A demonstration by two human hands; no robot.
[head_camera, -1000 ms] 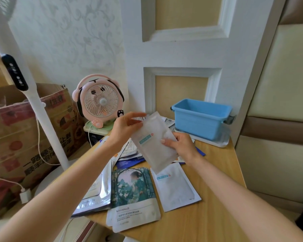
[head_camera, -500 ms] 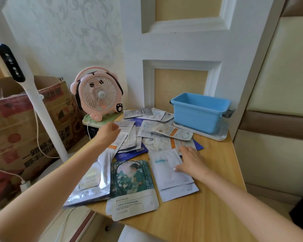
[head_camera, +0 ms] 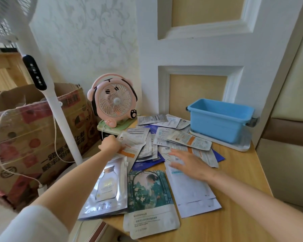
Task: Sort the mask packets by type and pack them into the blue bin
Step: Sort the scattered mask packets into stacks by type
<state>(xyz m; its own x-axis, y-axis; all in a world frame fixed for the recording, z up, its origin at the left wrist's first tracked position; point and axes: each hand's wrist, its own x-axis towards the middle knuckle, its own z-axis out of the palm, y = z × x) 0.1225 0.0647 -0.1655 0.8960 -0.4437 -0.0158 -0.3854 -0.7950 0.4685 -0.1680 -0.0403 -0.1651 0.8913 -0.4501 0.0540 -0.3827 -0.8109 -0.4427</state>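
**Sorting stage: picking the next packet from the unsorted heap.**

The left hand (head_camera: 110, 144) pinches the corner of an orange-striped mask packet (head_camera: 129, 147) at the near-left edge of the loose heap (head_camera: 173, 137) on the worktop (head_camera: 234, 180); the right hand (head_camera: 191, 163), fingers (head_camera: 175, 152) spread and gripping nothing, hovers blurred above the white packets (head_camera: 192, 193). Sorted types lie nearest the viewer: silver packets (head_camera: 107, 187), a green illustrated packet (head_camera: 147, 193), and the white ones. The blue bin (head_camera: 220, 119) stands at the far right, apparently empty. To do this well, lift one packet clear without dragging its neighbours, read its face, and lay it squarely on its matching stack.
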